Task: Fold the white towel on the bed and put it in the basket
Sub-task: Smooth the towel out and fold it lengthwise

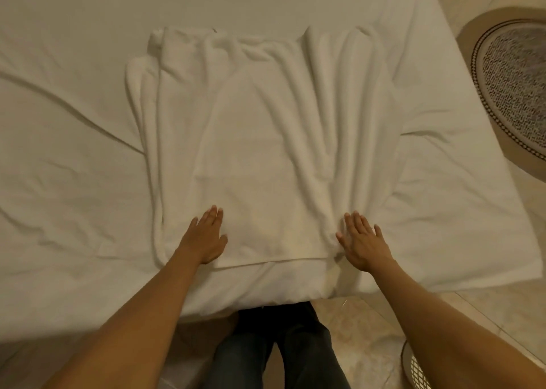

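Flat on the bed, the white towel lies spread in the middle of the sheet, rumpled into long ridges that run away from the person. Its near part shows 2 layers, the upper edge sitting just short of the lower one near the bed's front edge.

Both hands rest on the towel's near end with fingers straight and holding nothing. The left hand lies palm down near the towel's left side, fingers together and pointing away. The right hand lies palm down at the towel's right side, fingers slightly spread, beside a bunch of folds. The 2 hands are well apart, with a smoother stretch of towel between them.

Below the bed's edge, the person's dark jeans stand on a pale tiled floor. At the bottom right corner, partly hidden by the right forearm, a piece of a white lattice basket shows on the floor. At the right edge lies a round patterned rug.
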`<control>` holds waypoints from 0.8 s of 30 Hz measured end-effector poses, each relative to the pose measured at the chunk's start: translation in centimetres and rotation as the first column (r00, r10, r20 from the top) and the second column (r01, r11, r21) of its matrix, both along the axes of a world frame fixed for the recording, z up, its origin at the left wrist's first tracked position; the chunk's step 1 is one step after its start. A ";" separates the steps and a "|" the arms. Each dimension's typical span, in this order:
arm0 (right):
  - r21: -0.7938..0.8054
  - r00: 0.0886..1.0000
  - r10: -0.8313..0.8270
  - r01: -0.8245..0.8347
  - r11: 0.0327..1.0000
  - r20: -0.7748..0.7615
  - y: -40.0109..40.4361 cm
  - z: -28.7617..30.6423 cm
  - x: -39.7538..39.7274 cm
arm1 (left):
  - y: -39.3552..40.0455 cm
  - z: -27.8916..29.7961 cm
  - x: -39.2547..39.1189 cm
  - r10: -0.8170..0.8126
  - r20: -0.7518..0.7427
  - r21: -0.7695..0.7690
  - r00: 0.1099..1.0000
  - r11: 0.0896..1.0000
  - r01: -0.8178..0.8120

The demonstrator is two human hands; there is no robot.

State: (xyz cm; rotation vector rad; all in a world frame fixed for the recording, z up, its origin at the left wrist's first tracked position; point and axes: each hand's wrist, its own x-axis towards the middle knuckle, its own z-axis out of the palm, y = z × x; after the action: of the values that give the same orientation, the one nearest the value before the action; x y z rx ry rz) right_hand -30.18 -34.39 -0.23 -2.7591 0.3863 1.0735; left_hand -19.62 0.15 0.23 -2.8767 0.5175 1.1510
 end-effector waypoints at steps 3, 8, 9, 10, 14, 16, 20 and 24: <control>-0.001 0.990 -0.114 0.114 0.993 0.086 -0.8 0.5 2.2 | -3.7 0.4 2.6 -0.059 0.106 -0.006 0.993 0.998 0.060; 0.060 0.935 -0.295 0.289 0.956 0.198 -4.1 -0.1 6.8 | -11.4 0.1 7.0 -0.105 0.139 -0.039 0.985 0.993 0.111; 0.070 0.921 -0.323 0.315 0.947 0.217 -4.9 -0.3 7.8 | -13.2 0.0 7.8 -0.108 0.142 -0.056 0.984 0.992 0.117; 0.077 0.907 -0.347 0.339 0.938 0.236 -5.9 -0.6 8.7 | -15.0 -0.2 8.5 -0.114 0.149 -0.072 0.982 0.990 0.125; 0.071 0.842 -0.410 0.412 0.908 0.350 -9.8 -1.5 11.9 | -22.4 -1.1 11.4 -0.177 0.188 -0.125 0.966 0.971 0.202; 0.065 0.811 -0.419 0.432 0.900 0.408 -11.8 -2.2 13.0 | -26.0 -1.4 13.0 -0.219 0.230 -0.131 0.948 0.959 0.253; 0.075 0.778 -0.482 0.497 0.865 0.404 -15.2 -4.1 14.4 | -32.6 -1.8 16.5 -0.281 0.279 -0.147 0.918 0.933 0.330; 0.173 0.748 -0.553 0.529 0.831 0.368 -16.1 -6.4 14.8 | -38.5 -2.5 19.3 -0.350 0.279 -0.140 0.894 0.907 0.398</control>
State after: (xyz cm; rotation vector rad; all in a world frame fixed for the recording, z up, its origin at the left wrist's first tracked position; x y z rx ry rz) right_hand -15.36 -50.52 -6.68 -2.4629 0.9925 0.3486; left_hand -0.37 -38.34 -2.23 -2.8251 1.1668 0.7043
